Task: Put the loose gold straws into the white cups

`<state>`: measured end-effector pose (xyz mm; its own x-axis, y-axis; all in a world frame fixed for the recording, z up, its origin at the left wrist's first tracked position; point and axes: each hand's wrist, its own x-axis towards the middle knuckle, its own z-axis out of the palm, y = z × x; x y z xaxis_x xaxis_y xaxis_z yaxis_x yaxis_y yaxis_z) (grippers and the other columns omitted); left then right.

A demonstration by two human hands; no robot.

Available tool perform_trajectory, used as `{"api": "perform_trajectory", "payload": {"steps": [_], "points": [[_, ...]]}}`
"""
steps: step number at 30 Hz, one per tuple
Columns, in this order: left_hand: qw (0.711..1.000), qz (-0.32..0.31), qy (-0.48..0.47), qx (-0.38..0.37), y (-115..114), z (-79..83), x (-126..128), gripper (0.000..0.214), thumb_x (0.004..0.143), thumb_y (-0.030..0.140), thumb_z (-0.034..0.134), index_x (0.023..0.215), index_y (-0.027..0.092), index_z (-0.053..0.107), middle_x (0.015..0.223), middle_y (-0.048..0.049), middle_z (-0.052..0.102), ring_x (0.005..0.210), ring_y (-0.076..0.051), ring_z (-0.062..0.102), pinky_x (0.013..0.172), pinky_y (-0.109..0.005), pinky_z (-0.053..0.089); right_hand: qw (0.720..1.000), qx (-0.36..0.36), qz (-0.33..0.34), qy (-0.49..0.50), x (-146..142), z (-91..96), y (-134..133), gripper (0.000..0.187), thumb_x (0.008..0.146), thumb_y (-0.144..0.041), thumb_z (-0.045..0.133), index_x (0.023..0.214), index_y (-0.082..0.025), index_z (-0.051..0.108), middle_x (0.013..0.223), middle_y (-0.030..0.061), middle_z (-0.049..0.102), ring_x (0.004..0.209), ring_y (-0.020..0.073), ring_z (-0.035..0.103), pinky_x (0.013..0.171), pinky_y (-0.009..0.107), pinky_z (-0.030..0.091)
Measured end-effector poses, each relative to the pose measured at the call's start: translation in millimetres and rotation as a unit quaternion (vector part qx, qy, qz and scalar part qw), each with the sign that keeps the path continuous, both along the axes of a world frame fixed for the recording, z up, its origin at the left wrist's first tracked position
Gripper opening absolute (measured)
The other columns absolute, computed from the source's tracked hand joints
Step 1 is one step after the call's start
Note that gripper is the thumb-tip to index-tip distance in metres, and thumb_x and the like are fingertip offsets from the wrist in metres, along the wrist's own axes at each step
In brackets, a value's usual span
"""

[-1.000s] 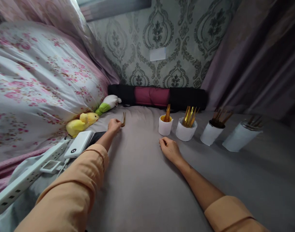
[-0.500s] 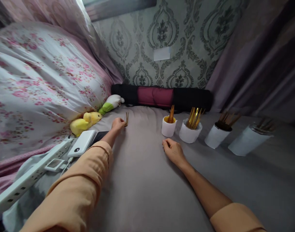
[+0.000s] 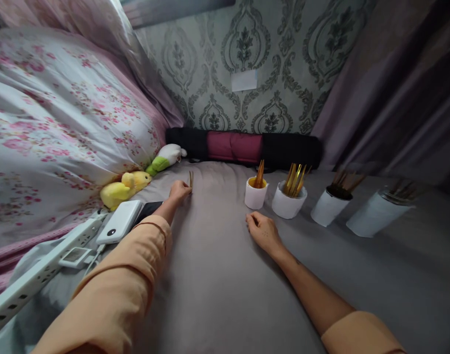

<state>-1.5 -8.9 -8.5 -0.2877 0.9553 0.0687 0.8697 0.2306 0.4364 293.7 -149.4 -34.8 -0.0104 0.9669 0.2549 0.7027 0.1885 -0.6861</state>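
Thin sticks (image 3: 191,180) right at the left hand's (image 3: 179,191) fingertips, fingers bunched, whether gripping I can't tell! Right hand (image 3: 263,229) loosely curled near the first of four white containers (image 3: 255,197); two plush toys (image 3: 116,195) far left.

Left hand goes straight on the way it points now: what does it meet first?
Beyond the thin sticks at its grip, the left hand would likely meet the black-and-maroon roll at the back, around its maroon part; one view leaves depth unclear.

Loose peach-tan sleeves (image 3: 116,287) end in folded cuffs (image 3: 163,235), and small dark dots (image 3: 265,234) mark the right hand (image 3: 262,230).
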Motion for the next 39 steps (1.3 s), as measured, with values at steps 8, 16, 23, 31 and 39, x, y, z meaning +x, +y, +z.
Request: {"api": "perform_trajectory", "payload": {"steps": [8,16,23,31,39], "points": [[1.000,0.014,-0.010,-0.012,2.3,-3.9,-2.3,0.016,0.065,0.027,0.060,0.074,0.016,0.065,0.075,-0.0078,0.066,0.077,-0.019,0.060,0.064,-0.024,0.042,1.000,-0.002,-0.001,-0.009,-0.4,1.0,-0.8,0.031,0.086,-0.035,0.038,0.070,-0.019,0.059,0.063,0.0027,0.063,0.059,0.0131,0.055,0.056,0.022,0.032],[1.000,0.014,-0.014,-0.013,5.1,-4.9,-3.1,0.017,0.064,0.027,0.060,0.075,0.015,0.066,0.072,-0.0089,0.065,0.074,-0.019,0.060,0.064,-0.025,0.043,1.000,0.000,0.000,-0.006,-0.5,0.4,-1.3,0.031,0.086,-0.035,0.038,0.068,-0.020,0.058,0.063,0.0017,0.063,0.058,0.0129,0.055,0.055,0.022,0.032],[1.000,0.013,-0.015,-0.005,3.3,-3.6,-2.2,0.017,0.065,0.026,0.060,0.076,0.015,0.066,0.072,-0.0082,0.065,0.075,-0.018,0.060,0.064,-0.024,0.043,1.000,-0.001,-0.001,-0.009,-0.5,0.7,-1.1,0.031,0.086,-0.035,0.038,0.069,-0.020,0.058,0.063,0.0018,0.063,0.058,0.0130,0.055,0.055,0.022,0.032],[1.000,0.007,-0.012,-0.011,3.1,-1.0,-2.2,0.017,0.064,0.027,0.060,0.074,0.015,0.066,0.069,-0.0080,0.065,0.072,-0.018,0.060,0.063,-0.024,0.043,1.000,0.000,-0.007,-0.010,-0.4,0.9,-1.3,0.031,0.085,-0.034,0.038,0.071,-0.019,0.061,0.064,0.0031,0.064,0.059,0.0137,0.056,0.055,0.023,0.031],[1.000,0.002,-0.018,-0.016,4.6,-1.2,-3.5,0.020,0.063,0.033,0.063,0.069,0.015,0.065,0.068,-0.0078,0.064,0.071,-0.019,0.060,0.061,-0.025,0.042,1.000,0.005,-0.002,-0.015,0.1,2.3,-2.3,0.032,0.086,-0.035,0.037,0.068,-0.019,0.059,0.060,0.0021,0.061,0.056,0.0128,0.054,0.055,0.022,0.031]]}}
